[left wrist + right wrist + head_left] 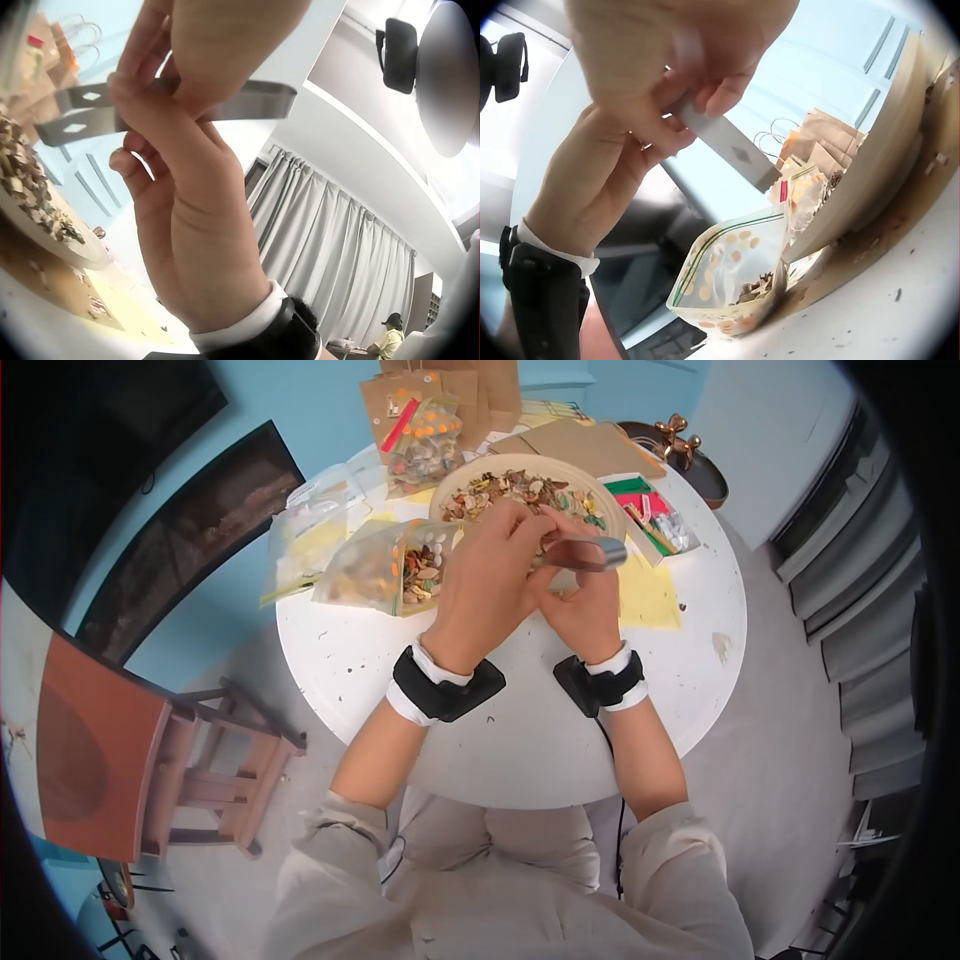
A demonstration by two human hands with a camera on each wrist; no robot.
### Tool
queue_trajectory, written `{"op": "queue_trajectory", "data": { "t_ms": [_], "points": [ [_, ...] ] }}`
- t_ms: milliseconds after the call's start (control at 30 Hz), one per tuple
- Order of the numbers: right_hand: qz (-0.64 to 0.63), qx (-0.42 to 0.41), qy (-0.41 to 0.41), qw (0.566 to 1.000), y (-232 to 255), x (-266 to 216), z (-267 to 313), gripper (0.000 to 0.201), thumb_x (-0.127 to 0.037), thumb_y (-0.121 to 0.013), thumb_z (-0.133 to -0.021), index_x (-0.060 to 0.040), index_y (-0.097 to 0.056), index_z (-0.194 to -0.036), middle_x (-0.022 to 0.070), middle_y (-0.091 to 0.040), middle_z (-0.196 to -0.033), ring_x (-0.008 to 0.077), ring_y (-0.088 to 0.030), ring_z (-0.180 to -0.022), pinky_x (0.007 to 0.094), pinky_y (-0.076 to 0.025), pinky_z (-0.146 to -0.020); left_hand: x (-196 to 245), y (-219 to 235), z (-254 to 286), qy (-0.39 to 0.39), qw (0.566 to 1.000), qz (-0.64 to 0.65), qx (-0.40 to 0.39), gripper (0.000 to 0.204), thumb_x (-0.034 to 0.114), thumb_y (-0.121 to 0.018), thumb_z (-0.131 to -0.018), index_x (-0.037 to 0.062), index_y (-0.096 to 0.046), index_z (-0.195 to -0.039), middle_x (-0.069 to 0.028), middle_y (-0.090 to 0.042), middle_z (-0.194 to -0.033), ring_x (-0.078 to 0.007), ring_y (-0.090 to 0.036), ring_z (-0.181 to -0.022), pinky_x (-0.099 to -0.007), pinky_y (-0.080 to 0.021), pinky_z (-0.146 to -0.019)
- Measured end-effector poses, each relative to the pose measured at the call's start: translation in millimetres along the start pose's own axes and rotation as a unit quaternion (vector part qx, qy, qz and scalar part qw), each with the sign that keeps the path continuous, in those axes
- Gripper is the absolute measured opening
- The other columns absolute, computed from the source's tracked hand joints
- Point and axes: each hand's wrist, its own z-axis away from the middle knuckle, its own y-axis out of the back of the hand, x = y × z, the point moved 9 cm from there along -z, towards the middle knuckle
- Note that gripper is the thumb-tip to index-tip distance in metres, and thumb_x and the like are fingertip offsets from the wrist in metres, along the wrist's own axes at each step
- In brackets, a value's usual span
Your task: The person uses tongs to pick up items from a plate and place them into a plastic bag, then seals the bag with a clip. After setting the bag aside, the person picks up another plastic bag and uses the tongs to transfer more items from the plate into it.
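Note:
Metal tongs are held up in front of me by both hands, over the near rim of a round bowl of dried mixed pieces. My left hand grips them from the left, its fingers partly hidden behind its back. From the right, my right hand pinches the tongs between thumb and fingers. Diamond-shaped cutouts show near the tips of the tongs in the left wrist view. Left of the bowl lies an opened zip bag with orange dots, holding dried pieces; its mouth faces the bowl.
Behind the bowl stand a filled zip bag and brown paper bags. A box of small items and yellow paper lie on the right. Clear plastic bags are at left. Crumbs dot the white table.

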Motion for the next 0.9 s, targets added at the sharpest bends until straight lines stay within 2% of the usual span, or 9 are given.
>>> {"op": "queue_trajectory", "data": {
  "t_ms": [167, 267, 333, 367, 467, 567, 667, 767, 900],
  "points": [
    [-0.067, 0.015, -0.063, 0.996, 2.7, 16.1, 5.3, 0.061, 0.004, -0.080, -0.069, -0.0058, -0.059, -0.124, 0.0041, -0.062, -0.103, 0.0123, -0.062, -0.081, 0.0250, -0.053, -0.072, 1.6, -3.6, -0.5, -0.009, 0.999, 0.046, -0.022, 0.043, 0.002, -0.080, -0.067, 0.0070, -0.064, -0.106, -0.0070, -0.059, -0.095, -0.0240, -0.065, -0.077, -0.0316, -0.053, -0.068],
    [-0.086, 0.000, -0.050, 0.995, 1.8, 24.2, 7.9, 0.057, 0.004, -0.082, -0.069, -0.0038, -0.060, -0.120, 0.0043, -0.062, -0.104, 0.0114, -0.063, -0.081, 0.0235, -0.053, -0.071, -10.8, -10.2, 2.0, 0.045, 0.993, 0.090, -0.056, 0.039, 0.009, -0.077, -0.073, 0.0042, -0.060, -0.108, -0.0121, -0.060, -0.100, -0.0332, -0.061, -0.091, -0.0413, -0.050, -0.073],
    [-0.050, -0.032, -0.037, 0.998, 1.7, 22.3, 6.7, 0.055, 0.004, -0.083, -0.069, -0.0035, -0.060, -0.119, 0.0046, -0.062, -0.105, 0.0120, -0.064, -0.081, 0.0231, -0.053, -0.070, -8.0, -0.5, -0.1, 0.044, 0.993, 0.098, -0.055, 0.042, 0.014, -0.078, -0.074, 0.0036, -0.060, -0.111, -0.0121, -0.062, -0.102, -0.0335, -0.062, -0.093, -0.0427, -0.051, -0.075],
    [-0.071, 0.003, -0.061, 0.996, 6.3, 28.9, 2.2, 0.052, 0.003, -0.082, -0.071, -0.0025, -0.060, -0.117, 0.0060, -0.062, -0.105, 0.0124, -0.065, -0.082, 0.0236, -0.053, -0.071, -10.8, 6.0, -3.8, 0.047, 0.992, 0.102, -0.056, 0.043, 0.016, -0.078, -0.075, 0.0032, -0.060, -0.112, -0.0121, -0.063, -0.103, -0.0336, -0.062, -0.094, -0.0435, -0.051, -0.076],
    [-0.121, 0.097, -0.137, 0.978, 20.5, 53.1, 2.0, 0.042, -0.001, -0.081, -0.075, 0.0011, -0.061, -0.112, 0.0098, -0.065, -0.103, 0.0135, -0.067, -0.085, 0.0247, -0.054, -0.073, -48.9, 44.4, -8.4, 0.031, 0.996, -0.086, -0.021, 0.051, 0.020, -0.079, -0.073, 0.0042, -0.059, -0.118, -0.0117, -0.065, -0.104, -0.0328, -0.063, -0.096, -0.0421, -0.051, -0.079],
    [-0.146, 0.150, -0.203, 0.957, 33.9, 70.3, 7.3, 0.036, -0.007, -0.080, -0.079, 0.0056, -0.063, -0.109, 0.0123, -0.068, -0.098, 0.0135, -0.067, -0.085, 0.0252, -0.054, -0.074, -93.0, 54.3, 4.1, 0.063, 0.944, -0.312, -0.085, 0.039, 0.019, -0.078, -0.076, 0.0081, -0.067, -0.112, -0.0083, -0.069, -0.097, -0.0257, -0.067, -0.081, -0.0353, -0.053, -0.072],
    [-0.164, 0.184, -0.195, 0.949, 37.8, 77.2, 8.5, 0.038, -0.014, -0.079, -0.083, 0.0100, -0.065, -0.109, 0.0125, -0.070, -0.097, 0.0123, -0.066, -0.083, 0.0245, -0.053, -0.074, -155.4, 56.6, 19.8, 0.166, 0.956, -0.213, -0.112, 0.023, 0.020, -0.074, -0.076, 0.0067, -0.073, -0.095, -0.0130, -0.069, -0.085, -0.0294, -0.067, -0.078, -0.0382, -0.052, -0.071],
    [-0.153, 0.159, -0.270, 0.937, 32.0, 84.2, 12.2, 0.041, -0.011, -0.079, -0.082, 0.0095, -0.062, -0.113, 0.0098, -0.069, -0.094, 0.0087, -0.063, -0.078, 0.0229, -0.053, -0.071, -177.8, 113.8, 6.8, 0.200, 0.960, -0.192, 0.048, 0.014, 0.019, -0.069, -0.079, 0.0065, -0.075, -0.082, -0.0131, -0.069, -0.075, -0.0271, -0.068, -0.068, -0.0364, -0.052, -0.066],
    [-0.171, 0.162, -0.221, 0.946, 29.3, 83.0, 11.8, 0.041, -0.012, -0.080, -0.082, 0.0092, -0.063, -0.113, 0.0106, -0.069, -0.095, 0.0094, -0.064, -0.081, 0.0223, -0.053, -0.071, -212.4, 153.5, 3.2, 0.274, 0.944, -0.131, 0.129, 0.018, 0.022, -0.068, -0.082, 0.0058, -0.075, -0.084, -0.0115, -0.070, -0.071, -0.0224, -0.067, -0.063, -0.0330, -0.051, -0.064]
  ]
}}
